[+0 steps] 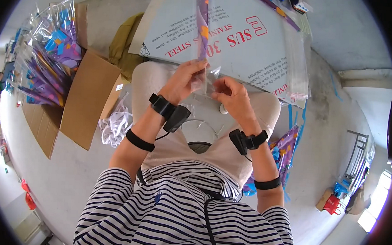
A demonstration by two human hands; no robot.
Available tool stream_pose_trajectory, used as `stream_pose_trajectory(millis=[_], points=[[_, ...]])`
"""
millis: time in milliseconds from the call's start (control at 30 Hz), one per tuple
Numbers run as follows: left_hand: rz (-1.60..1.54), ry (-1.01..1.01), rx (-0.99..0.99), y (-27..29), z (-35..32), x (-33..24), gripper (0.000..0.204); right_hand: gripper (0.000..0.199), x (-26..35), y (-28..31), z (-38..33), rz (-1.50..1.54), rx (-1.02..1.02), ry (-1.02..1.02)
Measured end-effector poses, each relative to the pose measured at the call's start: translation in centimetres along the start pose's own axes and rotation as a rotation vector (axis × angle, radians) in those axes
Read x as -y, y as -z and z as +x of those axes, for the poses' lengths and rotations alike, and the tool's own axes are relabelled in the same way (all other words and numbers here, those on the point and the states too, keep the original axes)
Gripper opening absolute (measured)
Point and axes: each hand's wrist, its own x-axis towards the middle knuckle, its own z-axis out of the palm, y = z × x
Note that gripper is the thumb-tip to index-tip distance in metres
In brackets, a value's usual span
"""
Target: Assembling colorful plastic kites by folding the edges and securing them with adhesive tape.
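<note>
A long, narrow purple roll with orange patterning lies inside a clear plastic sleeve, pointing away from me over the board's near edge. My left hand is closed round the sleeve's near end, fingertips at the bottom of the roll. Just right of it, my right hand is curled, with thumb and forefinger pinched at the loose plastic end. What lies between those fingertips is partly hidden. Beneath the sleeve is a pale blue-grey board with red and black print, above my knees.
Flat clear sleeves lie along the board's right side, near another purple roll. An open cardboard box at left holds several bagged purple pieces. White strips lie beside it. More purple pieces sit by my right knee.
</note>
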Motion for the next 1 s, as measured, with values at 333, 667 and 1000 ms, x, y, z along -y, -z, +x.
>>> stream_pose_trajectory(millis=[333,667,1000], points=[[-0.139,0.002,-0.043,-1.2,-0.7,-0.3,0.018,0.016,0.0,0.9,-0.1,0.59,-0.023,-0.35],[0.757,-0.466,-0.529,-1.2,-2.4,-0.5,0.032,0.009,1.1,0.5,1.2,0.722,-0.009,-0.389],[1.19,-0.67,-0.12,-5.1,-4.2,0.4,0.025,0.018,2.1,-0.1,0.9,0.581,-0.049,-0.262]])
